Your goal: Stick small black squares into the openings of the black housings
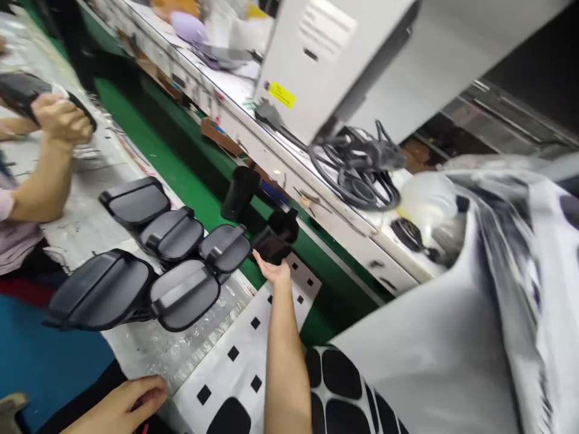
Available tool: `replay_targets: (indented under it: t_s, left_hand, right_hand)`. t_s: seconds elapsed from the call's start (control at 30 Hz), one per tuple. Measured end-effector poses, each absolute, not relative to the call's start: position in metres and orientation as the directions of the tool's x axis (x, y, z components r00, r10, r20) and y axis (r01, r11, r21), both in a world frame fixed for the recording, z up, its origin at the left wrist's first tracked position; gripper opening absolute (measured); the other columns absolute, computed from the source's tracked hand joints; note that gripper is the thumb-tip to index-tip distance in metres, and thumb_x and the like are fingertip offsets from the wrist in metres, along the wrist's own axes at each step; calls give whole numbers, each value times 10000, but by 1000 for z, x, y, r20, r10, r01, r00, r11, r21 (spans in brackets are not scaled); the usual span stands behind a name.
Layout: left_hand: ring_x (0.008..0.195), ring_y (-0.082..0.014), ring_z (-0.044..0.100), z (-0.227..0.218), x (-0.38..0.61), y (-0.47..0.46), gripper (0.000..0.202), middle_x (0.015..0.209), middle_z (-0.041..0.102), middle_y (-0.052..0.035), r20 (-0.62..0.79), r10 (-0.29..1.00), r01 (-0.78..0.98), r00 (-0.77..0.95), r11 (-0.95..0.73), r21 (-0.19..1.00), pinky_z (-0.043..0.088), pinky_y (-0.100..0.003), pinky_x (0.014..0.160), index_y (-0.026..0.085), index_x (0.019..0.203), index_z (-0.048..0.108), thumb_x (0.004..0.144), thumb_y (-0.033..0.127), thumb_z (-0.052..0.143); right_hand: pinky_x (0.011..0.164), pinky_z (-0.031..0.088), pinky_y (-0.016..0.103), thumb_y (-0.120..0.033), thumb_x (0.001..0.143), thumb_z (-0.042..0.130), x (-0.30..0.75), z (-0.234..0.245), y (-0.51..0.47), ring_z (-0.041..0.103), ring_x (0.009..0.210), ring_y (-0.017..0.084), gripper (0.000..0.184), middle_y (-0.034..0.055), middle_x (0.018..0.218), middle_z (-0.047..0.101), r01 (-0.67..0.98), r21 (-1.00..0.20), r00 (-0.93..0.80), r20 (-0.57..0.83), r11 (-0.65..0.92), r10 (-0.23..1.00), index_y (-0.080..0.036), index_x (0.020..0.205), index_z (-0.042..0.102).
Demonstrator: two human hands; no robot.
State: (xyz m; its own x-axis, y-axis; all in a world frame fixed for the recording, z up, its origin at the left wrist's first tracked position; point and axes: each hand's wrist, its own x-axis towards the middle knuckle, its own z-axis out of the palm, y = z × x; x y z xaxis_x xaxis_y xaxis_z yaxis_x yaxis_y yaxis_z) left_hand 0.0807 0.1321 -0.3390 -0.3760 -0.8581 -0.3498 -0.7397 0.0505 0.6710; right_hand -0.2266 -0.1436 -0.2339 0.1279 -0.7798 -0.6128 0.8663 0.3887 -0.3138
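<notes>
My right hand (274,271) reaches forward, palm up with fingers stretched out, right against a black part (274,238) on the green conveyor belt; whether it bears any weight I cannot tell. Behind that part stands another black piece (242,190). At the lower left, my left hand (129,401) is loosely curled, with a gap between thumb and fingers and nothing visible in it. Several black-rimmed parts with grey oval faces and bar-like handles, such as this front one (178,304), stand on the plastic-covered bench (217,319) between my hands.
A white sheet with black squares (239,331) lies under my right arm. Across the belt, a shelf holds a pale box (312,66) and coiled black cables (357,169). At left, a co-worker's hand (63,117) grips a dark part. White sacking (434,337) rises on the right.
</notes>
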Motion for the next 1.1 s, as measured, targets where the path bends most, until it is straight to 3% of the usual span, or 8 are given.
replay_targets:
  t_s: [0.03, 0.1, 0.2, 0.3, 0.43, 0.73, 0.93, 1.1]
  left_hand:
    - [1119, -196, 667, -327, 74, 119, 526, 1211, 681, 16, -382, -814, -755, -437, 101, 648, 549, -268, 955, 237, 1192, 718, 982, 485, 304]
    - [1307, -238, 545, -319, 54, 95, 550, 1417, 549, -34, -397, -717, -751, -573, 266, 604, 458, -391, 1097, 206, 1363, 637, 984, 435, 312]
    - [1494, -279, 259, -345, 15, 71, 552, 1612, 235, -23, -215, -548, -561, -808, 607, 563, 311, -543, 1183, 271, 1538, 453, 998, 296, 344]
    - [1538, -244, 147, -385, -22, 60, 654, 1646, 143, -6, 84, -343, -277, -935, 860, 429, 183, -540, 1242, 309, 1592, 331, 964, 132, 376]
    - [1548, -200, 89, -415, -42, 53, 635, 1646, 210, -26, 322, -186, -120, -928, 970, 213, -73, -402, 1246, 233, 1596, 315, 990, 223, 504]
    - [1527, -238, 133, -417, -42, 51, 564, 1631, 253, -54, 407, -140, -130, -903, 990, 51, -8, -439, 1234, 215, 1578, 355, 1041, 350, 462]
    - [1524, -235, 158, -422, -41, 53, 584, 1636, 243, -42, 389, -172, -161, -905, 985, 61, -17, -433, 1235, 228, 1589, 337, 1030, 335, 470]
    - [1528, -208, 154, -425, -41, 54, 582, 1643, 224, -20, 382, -199, -166, -903, 979, 118, -42, -412, 1238, 264, 1590, 331, 1031, 330, 478]
  right_hand:
    - [750, 466, 306, -318, 875, -68, -229, -241, -116, 608, 1097, 139, 812, 365, 1260, 394, 839, -431, 25, -579, 333, -815, 389, 917, 329]
    - [910, 527, 341, -601, 1010, 319, -229, -262, -44, 662, 1052, 148, 727, 243, 1287, 561, 694, -667, -161, -511, 271, -844, 56, 1156, 594]
    - [961, 513, 481, -290, 960, 546, -216, -301, 74, 650, 962, 219, 288, 154, 1034, 651, 202, -869, -367, -496, 453, -787, -43, 1102, 590]
    - [1163, 284, 567, -12, 733, 646, -197, -328, 154, 455, 1299, 368, 461, 221, 1249, 566, -304, -750, -471, -417, 587, -777, 5, 1192, 601]
    - [1218, 130, 605, -1, 672, 744, -184, -341, 176, 234, 1457, 429, 821, 242, 1506, 380, -615, -511, -391, -463, 600, -796, 5, 1446, 470]
    - [1142, 346, 486, -177, 758, 817, -201, -344, 173, 510, 1232, 293, 522, 139, 1211, 601, -797, -400, -265, -442, 453, -857, -59, 1219, 602]
    - [1197, 271, 546, -169, 937, 558, -191, -367, 203, 373, 1387, 331, 640, 162, 1473, 436, -788, -423, -319, -340, 447, -885, -115, 1548, 379]
    - [1089, 356, 572, -141, 848, 587, -191, -377, 199, 467, 1197, 341, 290, 174, 1229, 526, -796, -479, -330, -170, 371, -928, -89, 1132, 620]
